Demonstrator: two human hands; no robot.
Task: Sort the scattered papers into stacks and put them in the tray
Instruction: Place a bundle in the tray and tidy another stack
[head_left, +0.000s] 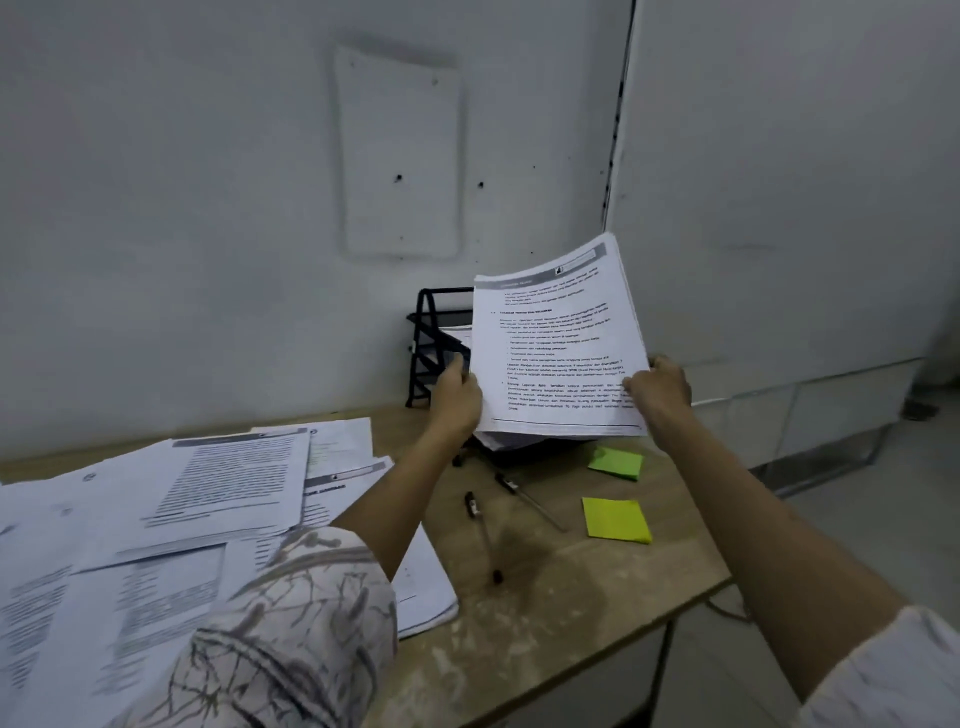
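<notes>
Head view: a person holds a stack of printed pages (558, 338) upright in both hands above the far end of a worn wooden desk (545, 597). The left hand (457, 397) grips the stack's lower left edge, fingers curled round it; the right hand (660, 387) pinches the lower right edge, thumb on the printed face. The stack's long axis runs up and away from the fingers, its top corner curling back toward the wall. Directly beyond and below the fingers stands a black wire-mesh tiered tray (434, 343), its left frame showing past the left hand, with paper already visible on one tier; the rest is hidden behind the sheets. The left hand lies nearer the visible tray frame, and the sheets would seem to need tipping flat, long edge leading, to slide in.

The paper is thin, flexible white stock with grey header bands and dense black text. Behind the left wrist, toward the person, scattered papers (156, 519) overlap loosely across the desk. Beneath the forearms lie two pens (480, 525), slim and dark-capped, and two square sticky-note pads (615, 519), bright yellow-green. A patterned sleeve (280, 639) covers the left upper arm.
</notes>
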